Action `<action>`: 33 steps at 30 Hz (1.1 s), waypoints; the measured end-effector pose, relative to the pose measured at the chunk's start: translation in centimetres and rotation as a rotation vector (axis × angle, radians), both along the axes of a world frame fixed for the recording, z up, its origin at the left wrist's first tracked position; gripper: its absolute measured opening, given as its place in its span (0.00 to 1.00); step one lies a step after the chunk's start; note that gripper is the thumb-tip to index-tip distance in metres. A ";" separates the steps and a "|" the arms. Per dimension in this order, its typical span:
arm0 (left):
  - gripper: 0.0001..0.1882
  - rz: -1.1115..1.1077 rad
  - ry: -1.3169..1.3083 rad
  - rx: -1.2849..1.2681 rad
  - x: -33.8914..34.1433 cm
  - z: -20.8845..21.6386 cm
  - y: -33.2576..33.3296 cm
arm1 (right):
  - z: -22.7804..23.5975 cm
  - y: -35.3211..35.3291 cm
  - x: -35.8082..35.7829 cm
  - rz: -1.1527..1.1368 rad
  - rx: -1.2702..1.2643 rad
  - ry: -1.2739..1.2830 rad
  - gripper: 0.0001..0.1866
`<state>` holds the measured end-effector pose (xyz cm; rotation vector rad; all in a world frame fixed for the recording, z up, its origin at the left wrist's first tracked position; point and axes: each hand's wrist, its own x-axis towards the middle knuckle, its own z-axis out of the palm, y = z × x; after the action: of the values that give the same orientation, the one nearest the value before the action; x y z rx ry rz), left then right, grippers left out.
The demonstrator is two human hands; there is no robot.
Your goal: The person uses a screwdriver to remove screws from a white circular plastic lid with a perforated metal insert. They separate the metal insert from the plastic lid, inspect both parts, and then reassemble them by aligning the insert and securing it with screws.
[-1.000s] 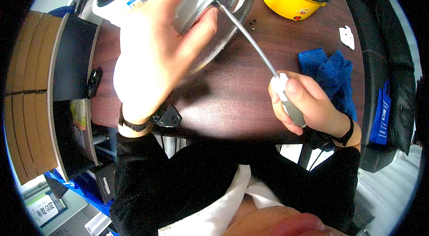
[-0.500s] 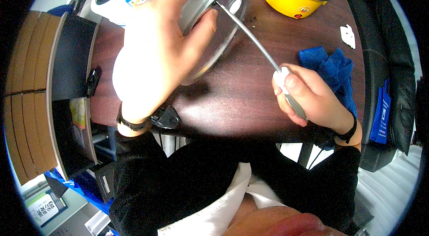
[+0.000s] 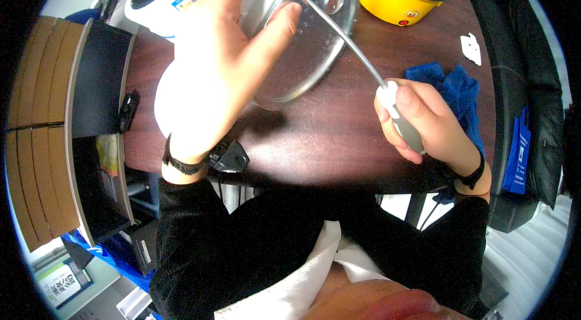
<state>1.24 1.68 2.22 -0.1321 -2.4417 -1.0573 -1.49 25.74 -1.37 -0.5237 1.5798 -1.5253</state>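
The left hand (image 3: 227, 53) grips a clear lid (image 3: 310, 59) (its edge half-hidden), the right hand (image 3: 426, 114) a screwdriver (image 3: 388, 95).

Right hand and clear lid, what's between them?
In the head view, a screwdriver's metal shaft slants from the right hand up to the clear lid, with the brown table below.

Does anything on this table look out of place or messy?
Mildly: the crumpled blue cloth lies bunched, not folded, by the right hand, and a small, flat white piece lies loose beyond it, its purpose unclear. I see no obvious spill.
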 end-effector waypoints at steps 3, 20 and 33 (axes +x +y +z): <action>0.22 -0.025 0.038 0.217 0.2 -0.3 0.5 | 0.0 0.4 -0.1 0.059 -0.044 -0.118 0.25; 0.23 -0.025 0.101 0.167 0.1 -0.5 0.0 | -0.1 0.5 0.3 0.052 -0.079 -0.114 0.24; 0.22 -0.048 0.088 0.117 0.2 -0.5 -0.1 | 0.2 0.3 0.3 0.056 -0.046 -0.081 0.21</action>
<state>1.46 1.53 1.73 -0.1960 -2.3029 -1.1867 -1.18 26.03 -1.22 -0.5207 1.4602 -1.5248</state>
